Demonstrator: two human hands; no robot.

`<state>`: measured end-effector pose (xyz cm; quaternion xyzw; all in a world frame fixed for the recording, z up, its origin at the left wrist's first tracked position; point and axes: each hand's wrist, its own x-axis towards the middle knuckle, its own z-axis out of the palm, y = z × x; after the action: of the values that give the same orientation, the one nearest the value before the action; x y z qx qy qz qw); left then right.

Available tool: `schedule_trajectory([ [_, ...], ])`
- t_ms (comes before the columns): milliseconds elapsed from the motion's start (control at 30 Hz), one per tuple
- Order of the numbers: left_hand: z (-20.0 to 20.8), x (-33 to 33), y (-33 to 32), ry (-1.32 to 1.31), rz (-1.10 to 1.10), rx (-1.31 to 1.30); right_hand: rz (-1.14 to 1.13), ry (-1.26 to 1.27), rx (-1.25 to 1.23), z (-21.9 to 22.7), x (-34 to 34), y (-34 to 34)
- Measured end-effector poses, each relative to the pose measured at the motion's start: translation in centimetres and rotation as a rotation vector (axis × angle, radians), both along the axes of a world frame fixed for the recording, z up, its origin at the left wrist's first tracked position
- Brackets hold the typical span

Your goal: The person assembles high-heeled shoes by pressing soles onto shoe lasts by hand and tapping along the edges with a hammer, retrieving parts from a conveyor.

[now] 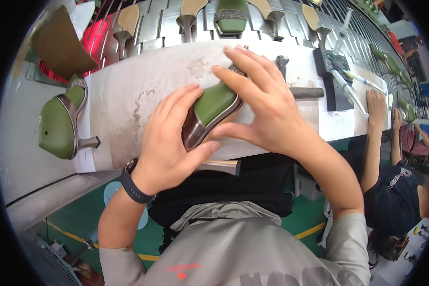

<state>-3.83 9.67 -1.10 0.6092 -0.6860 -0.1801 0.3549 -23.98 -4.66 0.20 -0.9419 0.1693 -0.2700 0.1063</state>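
a green shoe [214,105] with a metallic bronze edge was held above the near part of the pale tabletop [119,90], tilted between the person's two hands. the left hand [167,136] was clamped on the shoe's near left end, its fingers laid along the far side and its thumb on the near side, close to the dark bronze part. the right hand [274,109] arched over the other end, its fingers spread apart across a glittery band and its thumb resting against the near edge; whether those fingers gripped or merely touched could not be told. a dark watch [134,183] circled the left wrist. just below the left hand, a tan and grey piece [224,166] showed in part, and it was unclear whether it belonged to the shoe.

at the left end of the tabletop lay a second green shoe [57,126], its slim heel pointing toward the right. a brown board [62,43] leaned beyond it. a hammer [307,93] lay just past the right hand, partly covered by it, with its handle to the right. farther right sat a black block [336,83] with a white tube [348,90] across it. along the far side ran a slatted metal conveyor [157,26] carrying more shoes, among them a green one [231,19] in the middle. at the right, a co-worker in a dark top [395,200] rested a hand near the tabletop's end.
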Motion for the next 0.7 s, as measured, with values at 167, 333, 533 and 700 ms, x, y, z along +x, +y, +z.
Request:
schedule_trajectory([
  [167,1.3,-0.3,1.3,-0.085,-0.025,0.077,-0.309,-0.096,0.310,-1.4,-9.2,-3.3],
  [333,2.5,-2.5,-1.9,-0.155,-0.020,0.072,-0.159,0.169,-0.005,-1.6,-9.9,-3.2],
  [533,1.7,-2.8,-3.6,-0.064,-0.072,0.087,-0.337,0.093,0.167,-1.3,-8.8,-1.4],
  [700,2.1,-2.9,-3.9,-0.081,-0.093,0.096,0.000,-0.550,0.833,-1.1,-7.2,1.4],
])
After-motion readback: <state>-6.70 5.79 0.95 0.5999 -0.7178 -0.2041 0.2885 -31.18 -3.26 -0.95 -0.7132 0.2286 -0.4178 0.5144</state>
